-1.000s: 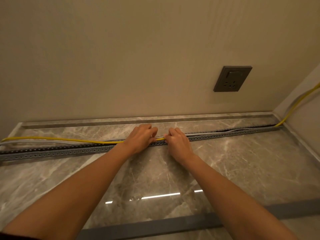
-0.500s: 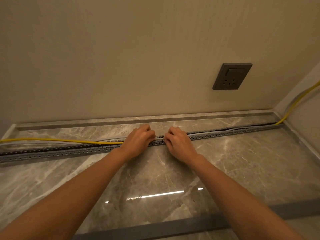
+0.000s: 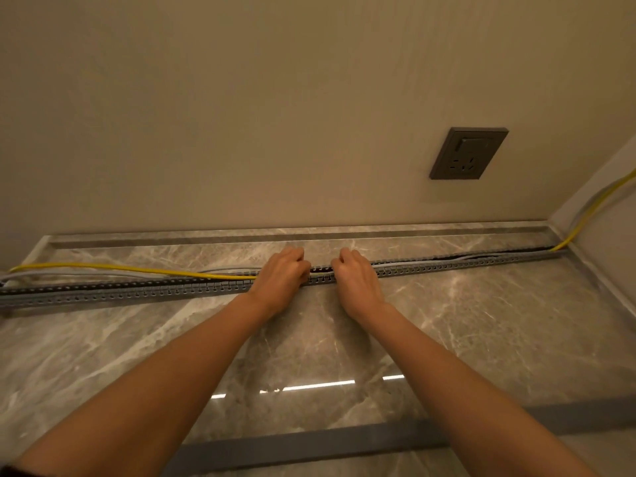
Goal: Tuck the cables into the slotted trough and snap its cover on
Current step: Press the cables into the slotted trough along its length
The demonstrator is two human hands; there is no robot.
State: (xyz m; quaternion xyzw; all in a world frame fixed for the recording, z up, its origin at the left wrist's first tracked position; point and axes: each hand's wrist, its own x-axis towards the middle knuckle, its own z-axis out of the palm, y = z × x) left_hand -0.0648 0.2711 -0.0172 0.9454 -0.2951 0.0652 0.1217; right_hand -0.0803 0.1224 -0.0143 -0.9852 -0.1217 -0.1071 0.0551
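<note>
Both hands have slid slightly apart along the slotted trough [image 3: 137, 292], and the yellow cable [image 3: 137, 269] no longer shows between them. Left hand [image 3: 282, 280] and right hand [image 3: 358, 280] curl their fingers onto the trough at 12 o'clock on the surface [image 3: 481, 321]; what they pinch, I cannot tell. Toward 9 o'clock the yellow cable and grey cables [image 3: 69, 274] lie just behind the trough. The cover [image 3: 309, 442] lies at 6 o'clock.

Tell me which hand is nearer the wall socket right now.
Right. The right hand rests at the trough, below and left of the socket; the left hand is farther left.
</note>
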